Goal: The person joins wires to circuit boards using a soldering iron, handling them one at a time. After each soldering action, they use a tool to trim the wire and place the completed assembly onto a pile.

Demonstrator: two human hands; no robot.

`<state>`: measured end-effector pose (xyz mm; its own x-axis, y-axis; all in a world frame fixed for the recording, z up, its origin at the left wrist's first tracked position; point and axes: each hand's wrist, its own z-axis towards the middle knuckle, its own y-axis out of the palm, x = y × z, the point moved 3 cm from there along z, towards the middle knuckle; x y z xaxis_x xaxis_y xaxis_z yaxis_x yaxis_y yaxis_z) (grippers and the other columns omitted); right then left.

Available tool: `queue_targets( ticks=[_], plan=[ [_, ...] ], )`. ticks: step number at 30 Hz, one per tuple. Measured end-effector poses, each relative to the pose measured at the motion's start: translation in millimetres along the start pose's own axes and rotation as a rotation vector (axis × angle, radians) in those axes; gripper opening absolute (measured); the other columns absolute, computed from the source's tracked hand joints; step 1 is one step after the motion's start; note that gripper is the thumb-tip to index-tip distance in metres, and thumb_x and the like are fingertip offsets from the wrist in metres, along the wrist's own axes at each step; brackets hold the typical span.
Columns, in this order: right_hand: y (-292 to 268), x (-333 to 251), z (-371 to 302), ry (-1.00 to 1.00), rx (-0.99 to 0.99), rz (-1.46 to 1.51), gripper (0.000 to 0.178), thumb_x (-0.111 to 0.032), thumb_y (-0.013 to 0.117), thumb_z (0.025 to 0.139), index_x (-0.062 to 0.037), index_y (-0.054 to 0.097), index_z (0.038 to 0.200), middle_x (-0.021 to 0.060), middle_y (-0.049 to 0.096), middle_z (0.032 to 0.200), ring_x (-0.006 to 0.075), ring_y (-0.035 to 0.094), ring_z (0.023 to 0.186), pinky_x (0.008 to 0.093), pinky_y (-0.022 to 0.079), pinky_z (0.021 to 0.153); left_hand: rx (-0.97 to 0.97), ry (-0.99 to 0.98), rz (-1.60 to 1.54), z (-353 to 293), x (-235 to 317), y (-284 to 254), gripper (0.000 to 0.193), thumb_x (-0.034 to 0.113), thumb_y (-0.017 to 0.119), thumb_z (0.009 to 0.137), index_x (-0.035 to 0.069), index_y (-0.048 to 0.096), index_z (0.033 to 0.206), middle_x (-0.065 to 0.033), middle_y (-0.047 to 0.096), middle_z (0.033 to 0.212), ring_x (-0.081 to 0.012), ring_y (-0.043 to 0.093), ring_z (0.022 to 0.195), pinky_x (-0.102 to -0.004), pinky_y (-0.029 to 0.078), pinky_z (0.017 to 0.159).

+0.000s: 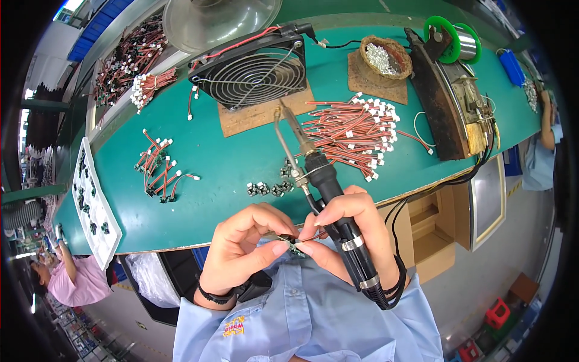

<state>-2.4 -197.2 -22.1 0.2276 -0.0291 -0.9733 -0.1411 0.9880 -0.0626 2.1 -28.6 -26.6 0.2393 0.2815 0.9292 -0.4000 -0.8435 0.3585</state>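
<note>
My left hand [244,244] is closed, pinching a small green circuit board [291,243] with a dark part on it, just in front of my shirt. My right hand [365,232] is wrapped round a black soldering iron [324,178] with a metal feed tube alongside; its tip points away from me toward the fan. Its thumb and fingertips also pinch a thin wire [315,236] that reaches the board. Fingertips partly hide the joint. Beyond my hands, several small black components [271,189] sit near a pile of red-and-black wires with white connectors [353,130].
A black fan [256,75] stands on a wooden board [265,117]. Wired parts [160,169] lie left, beside a white tray [99,229]. A bowl [386,57], a green-rimmed solder spool [467,42] and a dark metal device [443,102] stand right. Cables hang along the table edge.
</note>
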Motion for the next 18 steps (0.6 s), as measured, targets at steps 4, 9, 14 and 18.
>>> queue_targets(
  ticks=[4,9,14,18],
  plan=[
    [2,6,-5,0.075,0.081,0.055,0.042,-0.005,0.077,0.067,-0.0114,0.052,0.099,-0.0007,0.064,0.081,0.0159,0.06,0.074,0.0377,0.032,0.084,-0.012,0.01,-0.06,2,-2,2,0.015,-0.008,0.052,0.083,-0.001,0.049,0.096,-0.0155,0.058,0.101,-0.0196,0.056,0.096,-0.0324,0.044,0.085],
    [-11,-9,7,-0.19,0.102,-0.483,0.041,-0.014,0.078,0.068,-0.0108,0.052,0.1,0.0018,0.065,0.081,0.0187,0.059,0.079,0.0424,0.03,0.092,0.06,0.053,-0.141,3,-4,1,0.014,-0.007,0.05,0.084,0.001,0.045,0.094,-0.0173,0.059,0.103,-0.0196,0.057,0.096,-0.0324,0.044,0.085],
    [-23,-1,-12,-0.272,0.096,-0.541,0.054,-0.043,0.069,0.077,-0.0081,0.044,0.11,0.0066,0.065,0.08,0.0212,0.062,0.082,0.048,0.021,0.101,0.311,0.041,-0.072,5,-9,-23,0.011,-0.001,0.053,0.084,0.003,0.044,0.089,-0.0172,0.061,0.097,-0.0193,0.058,0.092,-0.0325,0.045,0.082],
    [-26,-2,-29,-0.298,0.073,-0.622,0.057,-0.047,0.071,0.071,-0.0076,0.051,0.108,0.006,0.065,0.074,0.0198,0.059,0.071,0.0465,0.024,0.097,0.347,0.136,-0.002,6,-10,-32,0.011,-0.003,0.052,0.085,0.003,0.044,0.09,-0.0173,0.061,0.1,-0.0198,0.059,0.095,-0.032,0.045,0.082]
  ],
)
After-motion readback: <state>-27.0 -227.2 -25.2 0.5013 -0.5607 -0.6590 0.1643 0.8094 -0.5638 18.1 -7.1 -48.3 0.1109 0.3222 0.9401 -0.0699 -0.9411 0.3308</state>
